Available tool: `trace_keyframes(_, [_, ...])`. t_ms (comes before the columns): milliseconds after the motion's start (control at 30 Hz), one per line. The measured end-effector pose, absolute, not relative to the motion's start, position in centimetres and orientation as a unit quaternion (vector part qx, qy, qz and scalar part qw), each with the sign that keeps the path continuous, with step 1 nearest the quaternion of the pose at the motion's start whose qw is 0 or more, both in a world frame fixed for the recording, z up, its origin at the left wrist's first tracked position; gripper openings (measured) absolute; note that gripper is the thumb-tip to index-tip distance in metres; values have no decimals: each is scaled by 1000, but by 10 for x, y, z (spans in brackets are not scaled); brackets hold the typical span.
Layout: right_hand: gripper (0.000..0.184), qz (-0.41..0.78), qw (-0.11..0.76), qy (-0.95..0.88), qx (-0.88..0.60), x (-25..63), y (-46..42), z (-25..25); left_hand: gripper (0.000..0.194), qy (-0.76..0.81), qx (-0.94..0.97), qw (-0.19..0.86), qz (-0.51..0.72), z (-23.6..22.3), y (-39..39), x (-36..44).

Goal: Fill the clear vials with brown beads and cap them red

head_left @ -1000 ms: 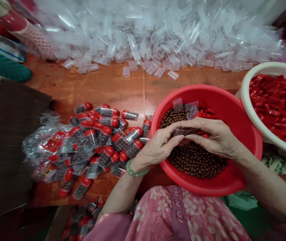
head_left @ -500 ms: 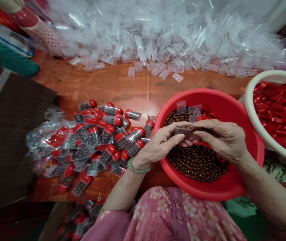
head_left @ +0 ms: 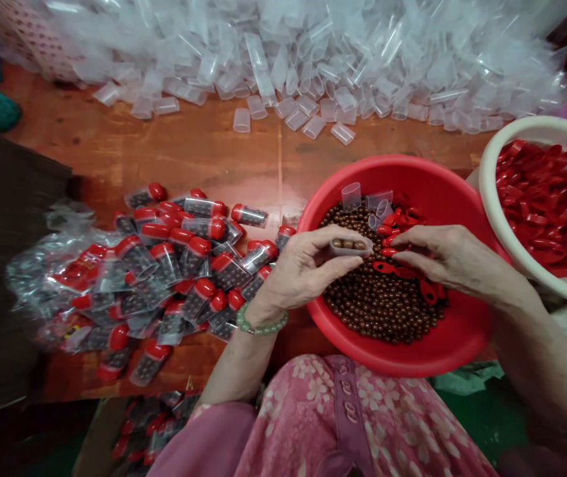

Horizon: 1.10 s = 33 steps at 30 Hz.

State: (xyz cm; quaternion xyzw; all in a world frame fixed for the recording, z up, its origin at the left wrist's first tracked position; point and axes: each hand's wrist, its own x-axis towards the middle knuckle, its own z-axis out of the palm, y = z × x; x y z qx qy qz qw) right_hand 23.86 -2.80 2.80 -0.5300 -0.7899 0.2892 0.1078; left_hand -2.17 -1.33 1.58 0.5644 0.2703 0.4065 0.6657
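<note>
Shifted right hand (head_left: 450,255) from clear sleeve (head_left: 351,252) to red caps (head_left: 387,252) inside red basin (head_left: 462,205), could not tell if gripping; pinched sleeve in left hand (head_left: 303,265) over basin.

One head-worn camera looks forward and steeply down from above the lap (head_left: 303,414), seen at six o'clock. It is near, centred close to the left hand (head_left: 301,268), and takes in the table (head_left: 189,156), clear tubes (head_left: 291,66) at twelve and white tub (head_left: 488,169) at three.
</note>
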Motion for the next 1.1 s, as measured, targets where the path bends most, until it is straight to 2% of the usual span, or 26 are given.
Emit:
trace_keyframes(67, [22,261,15,-823,-505,240,-31,20,16,293,573,652,400,18,-13,-20])
trace_keyframes(167, [21,195,-79,-846,-489,233,-37,8,15,295,554,658,416,19,-14,-19])
trace_keyframes(300, [15,122,-120,-856,-488,225,-42,-3,17,293,526,680,418,15,-16,-17])
trace_keyframes(400, [16,171,-51,-846,-503,228,-40,-4,18,307,512,684,419,10,-17,-14])
trace_keyframes(567, [33,448,197,-670,-559,233,-31,12,21,284,494,730,377,4,-24,0])
trace_keyframes(700, [34,554,312,-565,-526,225,-26,26,24,283,462,751,377,5,-28,10])
trace_keyframes(867, [33,515,361,-574,-525,218,-24,29,25,295,490,731,372,1,-30,11])
trace_keyframes(1100, [22,341,408,-685,-498,207,-29,28,22,334,545,692,337,-2,-27,8])
